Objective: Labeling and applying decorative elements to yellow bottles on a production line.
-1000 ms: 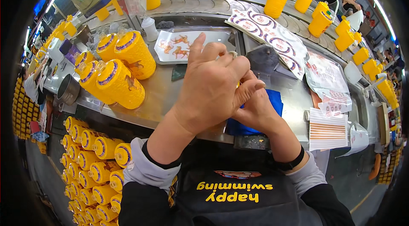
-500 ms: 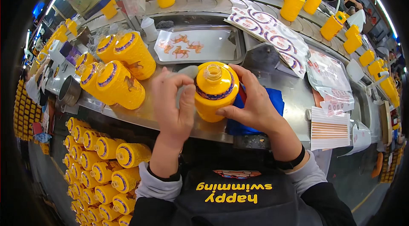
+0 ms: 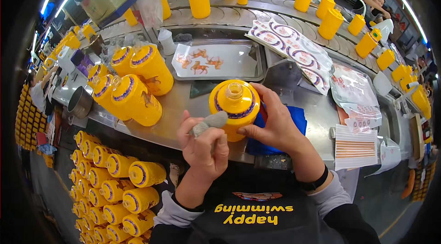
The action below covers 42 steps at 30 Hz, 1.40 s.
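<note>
A yellow bottle [image 3: 235,106] with a clear glass neck and a dark patterned band round its shoulder stands upright before me. My right hand [image 3: 277,123] is closed round its right side, thumb at the front. My left hand [image 3: 204,150] is curled with a rounded grey fabric piece [image 3: 210,123] at its fingers, whose tip touches or nearly touches the bottle's left side. Whether that piece is held or worn over a finger I cannot tell for sure. Beyond the bottle lies a metal tray [image 3: 220,78] bearing a white sheet with several orange horse decals [image 3: 199,67].
Several banded yellow bottles [image 3: 138,99] stand at left; many more [image 3: 115,189] are stacked below. A blue cloth [image 3: 294,122] lies right of my bottle. Decal sheets [image 3: 294,51] spread at the right. Behind them a conveyor [image 3: 257,16] carries yellow bottles; another person [image 3: 377,2] sits far right.
My left hand has come down and nearer, bringing the grey piece from the bottle's upper left to its lower left side. My right hand still grips the bottle. Conveyor bottles have shifted.
</note>
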{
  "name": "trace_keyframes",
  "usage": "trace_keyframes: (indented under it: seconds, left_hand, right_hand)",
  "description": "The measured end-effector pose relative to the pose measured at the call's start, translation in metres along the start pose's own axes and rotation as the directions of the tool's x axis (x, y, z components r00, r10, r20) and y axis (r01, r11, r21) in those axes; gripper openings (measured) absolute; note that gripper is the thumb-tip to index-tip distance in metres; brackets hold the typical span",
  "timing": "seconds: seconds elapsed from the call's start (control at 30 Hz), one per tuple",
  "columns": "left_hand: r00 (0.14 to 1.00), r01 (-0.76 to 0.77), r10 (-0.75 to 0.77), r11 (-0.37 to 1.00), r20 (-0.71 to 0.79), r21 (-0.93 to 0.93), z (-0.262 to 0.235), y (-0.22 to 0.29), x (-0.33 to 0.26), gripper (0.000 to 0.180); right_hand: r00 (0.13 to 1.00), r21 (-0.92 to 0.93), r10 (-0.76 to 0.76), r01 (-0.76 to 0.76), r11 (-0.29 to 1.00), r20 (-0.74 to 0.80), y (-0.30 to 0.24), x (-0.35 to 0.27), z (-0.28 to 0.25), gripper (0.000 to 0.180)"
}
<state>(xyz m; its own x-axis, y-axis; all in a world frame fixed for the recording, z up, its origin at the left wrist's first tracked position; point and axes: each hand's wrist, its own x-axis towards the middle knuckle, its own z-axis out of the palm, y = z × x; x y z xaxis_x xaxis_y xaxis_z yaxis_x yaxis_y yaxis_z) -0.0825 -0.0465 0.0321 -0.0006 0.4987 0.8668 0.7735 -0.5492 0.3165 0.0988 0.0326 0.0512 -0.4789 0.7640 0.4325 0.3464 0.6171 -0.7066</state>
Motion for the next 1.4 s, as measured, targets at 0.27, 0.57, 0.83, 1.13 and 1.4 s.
trace_keyframes:
  seconds: [0.27, 0.57, 0.83, 1.13, 1.4]
  left_hand:
    - [0.992, -0.058, 0.053, 0.997, 0.118, 0.042, 0.020, 0.023, 0.015, 0.008]
    - [0.982, 0.187, -0.186, 0.981, 0.029, -0.042, -0.008, -0.008, 0.013, 0.007]
    - [0.911, 0.408, -0.348, 0.843, 0.222, -0.350, 0.015, -0.038, 0.054, 0.011]
    - [0.997, 0.012, 0.001, 0.988, 0.079, -0.153, -0.007, -0.006, 0.011, 0.017]
    - [0.853, -0.379, 0.352, 0.925, 0.385, -0.006, 0.011, 0.004, 0.099, 0.025]
  right_hand:
    - [1.000, 0.020, -0.017, 0.018, 1.000, -0.015, 0.002, 0.000, 0.001, 0.082]
    - [0.999, 0.053, 0.039, -0.040, 0.998, 0.013, -0.001, 0.002, -0.003, 0.089]
    - [0.998, 0.014, 0.035, -0.036, 0.999, 0.048, 0.000, 0.002, -0.001, 0.097]
    - [0.999, 0.035, -0.026, 0.025, 0.999, 0.027, 0.004, 0.005, 0.000, 0.090]
    - [0.997, -0.061, -0.069, 0.071, 0.996, 0.045, 0.015, 0.002, 0.000, 0.079]
